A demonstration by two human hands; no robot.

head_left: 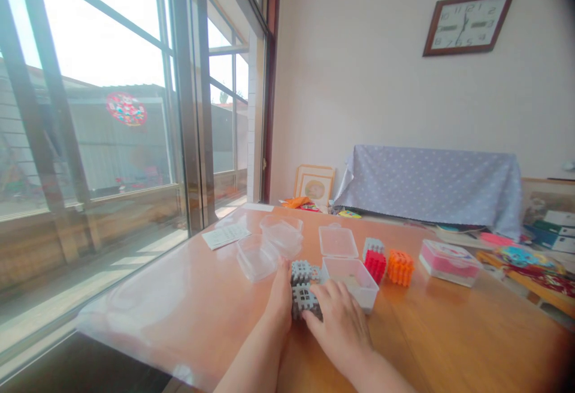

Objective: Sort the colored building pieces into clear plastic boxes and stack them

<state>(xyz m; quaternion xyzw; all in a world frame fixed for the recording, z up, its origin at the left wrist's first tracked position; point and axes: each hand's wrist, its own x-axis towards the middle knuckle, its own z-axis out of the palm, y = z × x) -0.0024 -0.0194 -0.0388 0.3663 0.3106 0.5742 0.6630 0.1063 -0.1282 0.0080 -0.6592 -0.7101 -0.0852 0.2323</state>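
Note:
Grey interlocking plastic blocks (pixel 304 295), with toothed edges and window-like openings, stand on the table between my two hands. My left hand (pixel 282 292) presses along their left side, seen edge-on, with its fingers partly hidden. From the right, my right hand (pixel 340 320) grips the blocks, thumb low at the near edge and fingers over the top. Just beyond my right hand is a clear plastic box (pixel 369 290) with its lid (pixel 338 242) folded back. A red block cube (pixel 375 266), an orange block cube (pixel 401 268) and a grey block piece (pixel 373 245) stand to its right.
Clear plastic containers (pixel 256 258) and a printed sheet (pixel 226 236) lie at the table's left. A pink and white box (pixel 450 262) sits at the right. Large windows (pixel 112 99) line the left side; a spotted cloth (pixel 426 183) hangs beyond the table (pixel 431 339).

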